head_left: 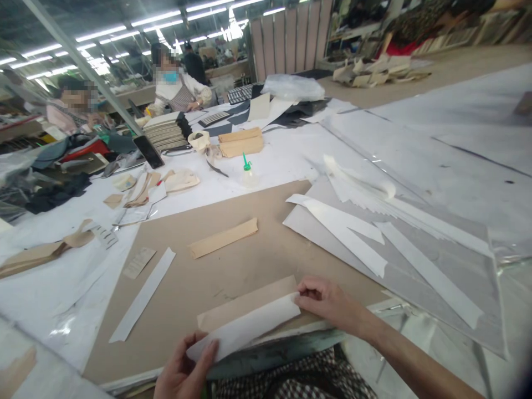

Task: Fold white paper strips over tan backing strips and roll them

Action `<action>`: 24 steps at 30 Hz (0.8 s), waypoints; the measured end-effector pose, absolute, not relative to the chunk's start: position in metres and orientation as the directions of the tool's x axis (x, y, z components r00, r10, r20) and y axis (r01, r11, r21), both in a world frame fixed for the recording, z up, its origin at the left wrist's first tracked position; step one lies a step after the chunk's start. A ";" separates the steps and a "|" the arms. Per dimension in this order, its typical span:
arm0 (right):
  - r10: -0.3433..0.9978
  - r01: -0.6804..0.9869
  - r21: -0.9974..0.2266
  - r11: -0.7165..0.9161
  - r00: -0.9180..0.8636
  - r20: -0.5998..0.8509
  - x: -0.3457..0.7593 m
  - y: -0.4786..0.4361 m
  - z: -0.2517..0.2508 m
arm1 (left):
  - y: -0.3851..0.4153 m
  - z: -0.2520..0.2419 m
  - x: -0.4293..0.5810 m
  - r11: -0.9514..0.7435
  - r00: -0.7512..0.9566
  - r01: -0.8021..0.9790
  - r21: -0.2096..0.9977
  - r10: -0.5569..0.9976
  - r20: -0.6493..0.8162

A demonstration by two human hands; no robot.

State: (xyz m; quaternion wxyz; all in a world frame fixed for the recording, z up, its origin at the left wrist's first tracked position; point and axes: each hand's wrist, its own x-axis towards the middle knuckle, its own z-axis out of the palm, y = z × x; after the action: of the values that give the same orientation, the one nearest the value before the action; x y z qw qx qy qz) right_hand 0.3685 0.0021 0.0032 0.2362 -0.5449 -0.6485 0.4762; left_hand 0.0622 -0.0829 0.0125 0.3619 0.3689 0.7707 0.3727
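Note:
A white paper strip [245, 328] lies slanted over a tan strip [245, 303] at the near edge of a brown cardboard mat [187, 293]. My left hand [183, 371] pinches the strip's lower left end, thumb on top. My right hand [328, 302] holds its upper right end with curled fingers. Farther up the mat lie another tan strip [223, 238] and a long white strip [143, 295].
Several white strips [344, 233] lie on a grey sheet under clear plastic at right. A glue bottle with a green nozzle [248, 172], tan stacks [241, 142], a phone [148, 151] and scraps sit beyond. Two people work at the far left.

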 end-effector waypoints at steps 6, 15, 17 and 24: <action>0.947 0.556 -0.831 0.040 -0.287 -0.146 0.365 0.016 -0.013 | -0.067 0.008 0.053 0.417 -0.420 0.501 0.758 0.883 -0.209; 0.953 0.667 -0.731 0.140 -0.291 -0.083 0.362 0.014 -0.018 | -0.057 -0.001 0.052 0.426 -0.379 0.523 0.738 0.892 -0.246; 0.954 0.682 -0.714 0.154 -0.290 -0.071 0.362 0.013 -0.019 | -0.055 -0.002 0.053 0.416 -0.381 0.529 0.739 0.895 -0.231; 0.961 0.712 -0.680 0.175 -0.275 -0.040 0.360 0.010 -0.023 | -0.053 0.000 0.056 0.405 -0.384 0.553 0.729 0.900 -0.209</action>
State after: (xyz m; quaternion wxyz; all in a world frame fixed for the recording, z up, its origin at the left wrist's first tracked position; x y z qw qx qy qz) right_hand 0.3600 0.0102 -0.0226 0.2053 -0.5660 -0.7386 0.3033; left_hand 0.0562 -0.0527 -0.0001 0.3035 0.4649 0.7811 0.2857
